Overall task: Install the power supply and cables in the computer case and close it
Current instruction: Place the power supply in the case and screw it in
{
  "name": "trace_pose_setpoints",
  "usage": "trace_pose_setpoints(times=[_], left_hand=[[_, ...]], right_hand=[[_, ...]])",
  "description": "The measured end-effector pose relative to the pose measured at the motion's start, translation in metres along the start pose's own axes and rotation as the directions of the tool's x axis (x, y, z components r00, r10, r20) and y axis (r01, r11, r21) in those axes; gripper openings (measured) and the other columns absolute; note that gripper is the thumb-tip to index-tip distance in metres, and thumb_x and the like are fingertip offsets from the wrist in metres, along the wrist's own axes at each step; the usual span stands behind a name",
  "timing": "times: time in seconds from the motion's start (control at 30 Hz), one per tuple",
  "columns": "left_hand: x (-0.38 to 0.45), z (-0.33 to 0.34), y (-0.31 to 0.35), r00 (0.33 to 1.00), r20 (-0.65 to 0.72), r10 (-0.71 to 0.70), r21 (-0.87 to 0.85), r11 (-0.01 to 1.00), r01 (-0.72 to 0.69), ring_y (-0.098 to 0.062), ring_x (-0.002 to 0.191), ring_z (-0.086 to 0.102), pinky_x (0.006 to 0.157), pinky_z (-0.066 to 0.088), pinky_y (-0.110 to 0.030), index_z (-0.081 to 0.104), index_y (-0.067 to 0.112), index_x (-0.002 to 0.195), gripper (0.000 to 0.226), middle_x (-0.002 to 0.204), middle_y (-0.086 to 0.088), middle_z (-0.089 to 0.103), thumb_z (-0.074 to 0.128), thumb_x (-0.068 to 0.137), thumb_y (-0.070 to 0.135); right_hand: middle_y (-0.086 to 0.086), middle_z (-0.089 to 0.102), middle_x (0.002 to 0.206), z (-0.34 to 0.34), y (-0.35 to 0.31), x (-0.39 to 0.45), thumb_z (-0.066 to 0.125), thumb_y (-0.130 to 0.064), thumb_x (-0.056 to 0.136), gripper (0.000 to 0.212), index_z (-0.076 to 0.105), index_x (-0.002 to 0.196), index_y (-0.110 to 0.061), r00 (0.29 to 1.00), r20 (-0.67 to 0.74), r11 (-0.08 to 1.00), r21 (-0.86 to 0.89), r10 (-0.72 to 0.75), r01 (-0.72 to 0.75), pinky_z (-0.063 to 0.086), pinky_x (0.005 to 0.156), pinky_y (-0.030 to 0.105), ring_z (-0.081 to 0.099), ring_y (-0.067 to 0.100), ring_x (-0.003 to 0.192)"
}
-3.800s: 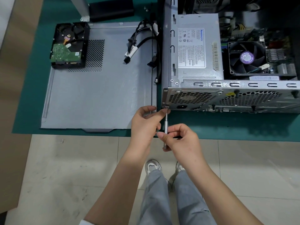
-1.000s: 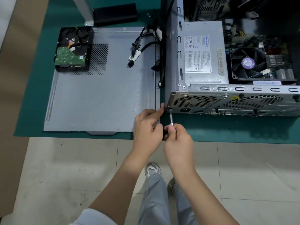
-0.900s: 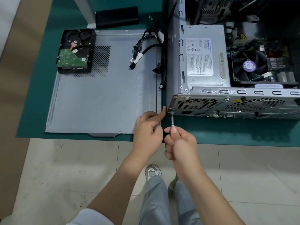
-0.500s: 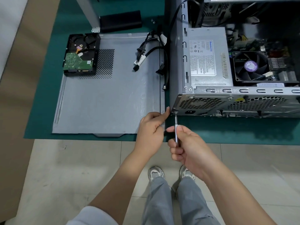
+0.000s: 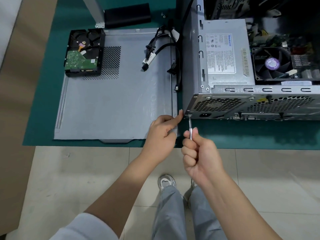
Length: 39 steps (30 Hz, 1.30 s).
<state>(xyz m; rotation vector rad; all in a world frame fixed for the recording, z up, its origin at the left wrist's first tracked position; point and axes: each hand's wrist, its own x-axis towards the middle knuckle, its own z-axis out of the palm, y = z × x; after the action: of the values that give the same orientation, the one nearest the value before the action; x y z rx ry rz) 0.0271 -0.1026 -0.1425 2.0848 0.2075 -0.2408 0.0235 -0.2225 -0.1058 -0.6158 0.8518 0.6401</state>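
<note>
Nearest to the camera, the right hand (image 5: 199,153) is clenched around the handle of a thin screwdriver (image 5: 190,129), thumb and forefinger pinching the shaft. Its tip sits on a screw (image 5: 189,115) at the lower left corner of the rear panel of the computer case (image 5: 194,70). The left hand (image 5: 162,134) is half curled and grasps nothing; its forefinger is stretched out and touches the case corner just beside the screw, probably to steady it.

Risks, as a judgement: the driver is very thin and is held low, at the edge of the worktop (image 5: 43,84). If the tip is not seated well in the screw head it can slip off, scratch the panel or jab the left forefinger, which is very near. If the screw goes in crooked, the thread may strip and the pwr supply will not sit tight. A loose screw could also drop to the floor, because the corner is right at the worktop edge.

Farther back, the pwr supply (image 5: 223,54) is already inside the case, approx. in its bay at the rear left. The loose cables (image 5: 152,54) hang out over the removed side panel (image 5: 112,101), so they are not yet connected. A hard drive (image 5: 83,52) lies on the far corner of this panel; the panel cannot be lifted w/o moving it first, or the drive may slide and fall.
</note>
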Motion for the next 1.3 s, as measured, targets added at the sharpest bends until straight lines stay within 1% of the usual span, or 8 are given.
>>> trace_pose_setpoints(times=[0.13,0.3,0.4,0.5,0.73,0.9,1.1,1.3], left_hand=[[0.000,0.001,0.000,1.000,-0.018,0.004,0.015,1.000,-0.004,-0.020,0.110,0.049,0.095,0.041,-0.028,0.043,0.040,0.130,0.065,0.106,0.004,0.050,0.043,0.084,-0.006],[-0.001,0.002,0.000,1.000,-0.022,0.010,0.020,1.000,-0.010,-0.021,0.110,0.050,0.094,0.041,-0.027,0.046,0.037,0.131,0.063,0.107,0.001,0.052,0.041,0.082,-0.002],[0.000,0.002,0.001,1.000,-0.014,-0.002,0.021,1.000,0.003,-0.023,0.110,0.050,0.095,0.043,-0.030,0.047,0.036,0.133,0.066,0.110,-0.001,0.053,0.041,0.082,-0.005],[0.001,0.001,-0.001,1.000,-0.005,0.003,0.032,0.999,-0.002,-0.020,0.108,0.051,0.090,0.041,-0.024,0.051,0.031,0.133,0.062,0.110,-0.003,0.053,0.043,0.082,-0.002],[0.001,0.002,0.000,0.999,-0.033,0.002,0.018,1.000,-0.001,-0.018,0.105,0.052,0.086,0.040,-0.018,0.048,0.036,0.131,0.062,0.106,0.000,0.052,0.047,0.084,-0.005],[0.001,0.003,-0.001,0.999,-0.045,0.015,0.032,0.999,-0.014,-0.016,0.104,0.053,0.086,0.040,-0.016,0.046,0.040,0.127,0.064,0.104,0.003,0.052,0.049,0.083,-0.005],[0.002,0.004,-0.001,0.999,-0.050,-0.014,0.030,0.999,0.015,-0.016,0.103,0.054,0.084,0.040,-0.015,0.056,0.032,0.129,0.055,0.105,0.003,0.052,0.050,0.086,-0.002],[0.002,0.003,0.002,0.999,-0.035,-0.022,0.005,1.000,0.022,-0.018,0.101,0.053,0.081,0.038,-0.018,0.056,0.030,0.130,0.060,0.104,0.003,0.051,0.046,0.082,-0.004]], right_hand=[[-0.009,0.013,0.056,-0.005,-0.011,-0.003,0.047,-0.025,0.089,0.029,0.063,0.074,-0.007,0.944,0.235,0.895,0.331,0.230,-0.300,0.009,0.028,0.024,0.006,0.005,0.041],[-0.008,0.029,0.048,-0.003,-0.012,-0.004,0.055,-0.023,0.091,0.017,0.056,0.082,-0.008,1.000,-0.014,0.995,-0.097,-0.020,0.018,0.016,0.028,0.015,0.018,0.003,0.038],[-0.007,0.044,0.050,-0.004,-0.001,-0.001,0.053,-0.023,0.096,0.022,0.054,0.078,-0.011,0.836,-0.055,0.546,-0.780,-0.546,0.306,0.030,0.041,0.019,0.034,0.005,0.039],[-0.009,0.046,0.052,0.000,0.006,0.003,0.046,-0.024,0.099,0.026,0.058,0.077,-0.016,0.736,0.070,0.221,-0.931,-0.673,0.290,0.031,0.045,0.015,0.044,0.002,0.045],[-0.009,0.019,0.047,0.006,-0.009,-0.002,0.043,-0.023,0.099,0.029,0.050,0.072,-0.013,0.996,-0.067,0.987,-0.158,-0.050,0.039,0.010,0.028,0.011,0.011,0.002,0.034],[-0.010,0.012,0.056,-0.003,-0.017,-0.005,0.045,-0.023,0.089,0.027,0.057,0.071,-0.008,0.938,0.258,0.878,0.360,0.230,-0.315,0.015,0.028,0.025,0.006,0.005,0.039],[-0.007,0.032,0.049,-0.003,-0.014,-0.004,0.050,-0.021,0.095,0.020,0.060,0.093,-0.004,0.998,-0.009,0.987,-0.151,-0.061,0.059,0.016,0.031,0.014,0.021,0.003,0.037],[-0.011,0.044,0.053,0.004,0.003,0.006,0.042,-0.021,0.100,0.030,0.058,0.075,-0.015,0.753,0.051,0.256,-0.923,-0.656,0.286,0.031,0.049,0.016,0.040,0.006,0.051]])
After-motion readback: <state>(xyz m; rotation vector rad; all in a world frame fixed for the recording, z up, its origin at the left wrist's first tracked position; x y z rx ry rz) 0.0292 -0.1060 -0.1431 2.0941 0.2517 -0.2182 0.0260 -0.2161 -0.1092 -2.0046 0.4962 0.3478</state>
